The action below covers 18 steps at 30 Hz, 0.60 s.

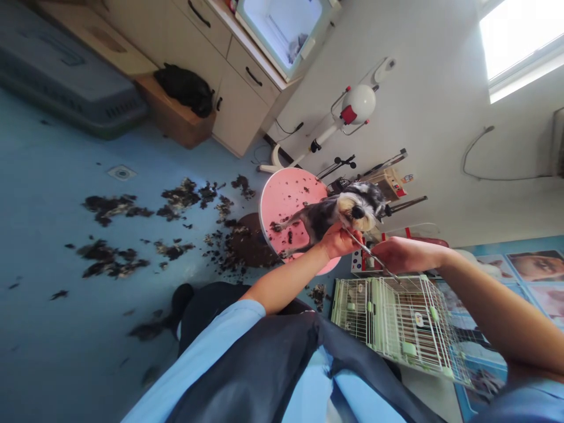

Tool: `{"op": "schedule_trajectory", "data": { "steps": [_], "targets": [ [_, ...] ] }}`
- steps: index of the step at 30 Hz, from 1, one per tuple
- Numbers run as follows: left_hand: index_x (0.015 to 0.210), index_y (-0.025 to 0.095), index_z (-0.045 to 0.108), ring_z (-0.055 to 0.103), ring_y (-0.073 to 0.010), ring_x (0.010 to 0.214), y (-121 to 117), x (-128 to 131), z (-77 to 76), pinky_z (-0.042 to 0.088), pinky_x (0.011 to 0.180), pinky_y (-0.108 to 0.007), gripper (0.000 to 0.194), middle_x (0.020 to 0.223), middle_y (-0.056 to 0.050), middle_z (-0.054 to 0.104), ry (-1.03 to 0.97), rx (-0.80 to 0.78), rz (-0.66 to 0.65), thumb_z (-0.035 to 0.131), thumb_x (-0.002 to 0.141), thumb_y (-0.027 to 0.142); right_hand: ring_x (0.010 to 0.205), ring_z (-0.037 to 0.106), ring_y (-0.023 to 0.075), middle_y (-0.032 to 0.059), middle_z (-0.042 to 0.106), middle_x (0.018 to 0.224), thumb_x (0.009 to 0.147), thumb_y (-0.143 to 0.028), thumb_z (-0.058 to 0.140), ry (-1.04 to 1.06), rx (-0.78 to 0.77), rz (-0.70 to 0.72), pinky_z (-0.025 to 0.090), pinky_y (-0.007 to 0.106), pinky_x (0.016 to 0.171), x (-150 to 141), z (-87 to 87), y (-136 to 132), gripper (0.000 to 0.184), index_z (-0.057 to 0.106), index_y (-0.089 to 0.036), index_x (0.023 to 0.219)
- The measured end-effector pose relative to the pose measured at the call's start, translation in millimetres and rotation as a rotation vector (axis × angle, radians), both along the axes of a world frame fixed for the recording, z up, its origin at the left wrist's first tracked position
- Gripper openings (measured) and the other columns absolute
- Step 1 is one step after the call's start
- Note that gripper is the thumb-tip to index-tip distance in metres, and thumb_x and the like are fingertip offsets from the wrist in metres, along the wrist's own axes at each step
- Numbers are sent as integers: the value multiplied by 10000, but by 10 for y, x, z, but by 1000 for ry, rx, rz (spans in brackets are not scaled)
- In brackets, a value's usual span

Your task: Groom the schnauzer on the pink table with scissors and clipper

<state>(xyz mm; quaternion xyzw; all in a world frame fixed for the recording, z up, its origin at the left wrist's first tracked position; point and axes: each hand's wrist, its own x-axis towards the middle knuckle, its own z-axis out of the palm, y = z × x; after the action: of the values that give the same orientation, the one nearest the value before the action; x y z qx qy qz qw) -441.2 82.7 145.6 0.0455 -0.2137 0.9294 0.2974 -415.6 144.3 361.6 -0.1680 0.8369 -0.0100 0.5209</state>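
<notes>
A grey-and-white dog with a pale muzzle stands on a round pink grooming table, its face turned toward me. My left hand is closed at the dog's chin, apparently gripping the beard hair. My right hand grips slim silver grooming scissors, seen almost edge-on. Their tip reaches the fur beneath the muzzle, close to the left fingers. Whether the blades are parted I cannot tell. Dark hair clippings lie on the tabletop around the dog's legs.
Clumps of cut hair litter the blue floor, beside a brown stool. A wire cage stands close on the right. Behind the table are a white stand dryer and cabinets. A black animal lies on a brown box.
</notes>
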Motion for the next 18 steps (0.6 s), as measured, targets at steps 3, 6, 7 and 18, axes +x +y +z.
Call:
{"op": "schedule_trajectory", "data": {
  "steps": [3, 6, 7, 18],
  "targets": [
    [568, 166, 539, 597, -209, 611, 23, -4, -17, 464, 680, -370, 257, 596, -60, 591, 11, 19, 3, 600, 799, 260, 692, 529, 134, -6, 584, 729, 678, -226, 586, 9, 16, 7, 429, 235, 612, 5, -2, 2, 193, 638, -142, 844],
    [586, 163, 556, 591, -205, 620, 36, -5, 5, 462, 691, -374, 249, 601, -54, 590, -21, -1, -3, 595, 808, 269, 667, 514, 126, -11, 571, 709, 692, -243, 598, 59, 18, 56, 414, 226, 582, 1, -1, -25, 194, 652, -142, 849],
    [594, 161, 561, 587, -202, 621, 36, -6, 6, 461, 694, -372, 244, 594, -49, 583, -26, -12, -8, 594, 810, 270, 665, 511, 124, -11, 569, 706, 701, -245, 597, 68, 12, 79, 412, 225, 581, 0, -10, -38, 196, 656, -141, 857],
    [722, 164, 642, 569, -132, 629, -791, 180, -613, 432, 623, -262, 221, 676, -26, 639, 54, -838, 177, 792, 683, 322, 684, 486, 108, -15, 579, 780, 607, -31, 554, 85, -185, 114, 409, 221, 639, 573, -1320, 290, 295, 590, -158, 870]
  ]
}}
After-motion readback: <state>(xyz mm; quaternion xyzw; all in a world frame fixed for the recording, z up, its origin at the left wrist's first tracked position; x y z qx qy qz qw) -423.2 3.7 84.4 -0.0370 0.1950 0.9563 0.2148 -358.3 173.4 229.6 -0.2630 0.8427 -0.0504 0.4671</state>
